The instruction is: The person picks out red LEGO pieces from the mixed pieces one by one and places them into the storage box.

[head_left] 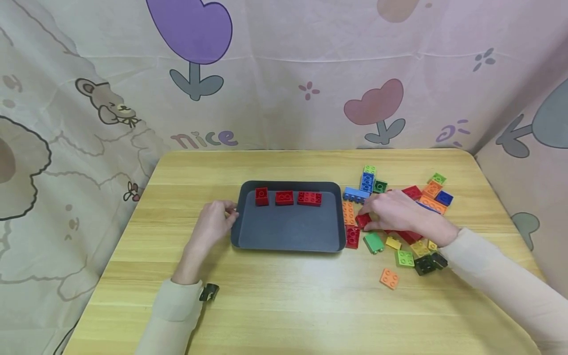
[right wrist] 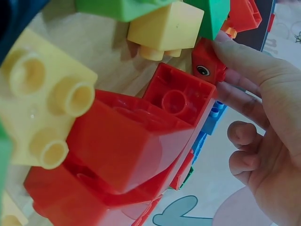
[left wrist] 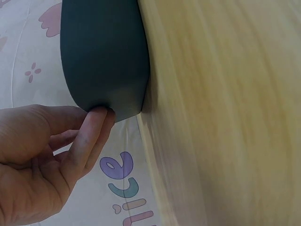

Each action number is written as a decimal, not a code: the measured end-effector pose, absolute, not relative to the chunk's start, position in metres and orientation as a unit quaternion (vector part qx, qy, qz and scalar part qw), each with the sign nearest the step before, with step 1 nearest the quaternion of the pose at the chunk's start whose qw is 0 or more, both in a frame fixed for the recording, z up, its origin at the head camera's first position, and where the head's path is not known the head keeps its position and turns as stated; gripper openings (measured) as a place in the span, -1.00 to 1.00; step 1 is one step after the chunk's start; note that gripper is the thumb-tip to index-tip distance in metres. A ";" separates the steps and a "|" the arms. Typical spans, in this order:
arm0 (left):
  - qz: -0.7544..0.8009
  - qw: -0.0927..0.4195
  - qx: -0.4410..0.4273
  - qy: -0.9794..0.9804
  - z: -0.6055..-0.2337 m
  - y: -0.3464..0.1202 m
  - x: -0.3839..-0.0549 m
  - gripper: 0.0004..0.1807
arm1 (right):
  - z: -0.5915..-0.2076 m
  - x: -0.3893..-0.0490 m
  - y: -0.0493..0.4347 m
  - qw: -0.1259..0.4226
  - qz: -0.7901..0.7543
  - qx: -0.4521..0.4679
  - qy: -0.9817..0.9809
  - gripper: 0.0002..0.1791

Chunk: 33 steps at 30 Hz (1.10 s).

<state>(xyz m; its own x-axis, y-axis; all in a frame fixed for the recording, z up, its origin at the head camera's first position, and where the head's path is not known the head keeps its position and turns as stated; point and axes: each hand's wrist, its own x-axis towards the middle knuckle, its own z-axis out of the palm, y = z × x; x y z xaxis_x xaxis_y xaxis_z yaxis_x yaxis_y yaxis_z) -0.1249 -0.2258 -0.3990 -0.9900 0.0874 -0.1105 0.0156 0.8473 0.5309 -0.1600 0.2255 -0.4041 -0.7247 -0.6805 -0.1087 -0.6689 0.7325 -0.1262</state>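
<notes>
A dark grey tray (head_left: 288, 229) lies on the table with three red toy bricks (head_left: 284, 197) in a row along its far side. My left hand (head_left: 216, 217) pinches the tray's left rim between thumb and fingers; the left wrist view shows the fingertips (left wrist: 98, 113) at that rim. Right of the tray, my right hand (head_left: 395, 211) pinches a small red brick (right wrist: 204, 63) with a printed eye between thumb and fingers. Larger red bricks (right wrist: 127, 141) lie beside that hand in the right wrist view, partly hidden under it in the head view.
Loose bricks surround the right hand: blue bricks (head_left: 356, 194), an orange brick (head_left: 348, 213) by the tray's right wall, a green brick (head_left: 373, 242) and a yellow brick (head_left: 393, 242). An orange brick (head_left: 389, 279) lies nearer the front. A printed cloth (head_left: 284, 98) hangs behind the table.
</notes>
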 end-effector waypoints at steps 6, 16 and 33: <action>0.279 0.065 0.027 0.958 -0.399 -0.226 -0.126 -0.66 | -0.404 -0.161 0.226 0.074 -0.037 -0.365 0.927 -0.55; 0.285 0.069 0.023 0.956 -0.398 -0.225 -0.125 -0.66 | -0.394 -0.163 0.226 0.053 -0.052 -0.363 0.929 -0.56; 0.279 0.066 0.024 0.958 -0.398 -0.225 -0.125 -0.66 | -0.359 -0.169 0.210 0.008 -0.045 -0.382 0.923 -0.59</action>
<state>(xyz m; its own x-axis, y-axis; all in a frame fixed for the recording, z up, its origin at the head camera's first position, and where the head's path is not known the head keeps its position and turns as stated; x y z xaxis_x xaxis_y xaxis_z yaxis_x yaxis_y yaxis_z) -0.1249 -0.2248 -0.3977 -0.9902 0.0827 -0.1122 0.0095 0.8431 0.5376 -0.1691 0.2096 -0.3586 -0.7075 -0.7064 0.0202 -0.7050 0.7035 -0.0899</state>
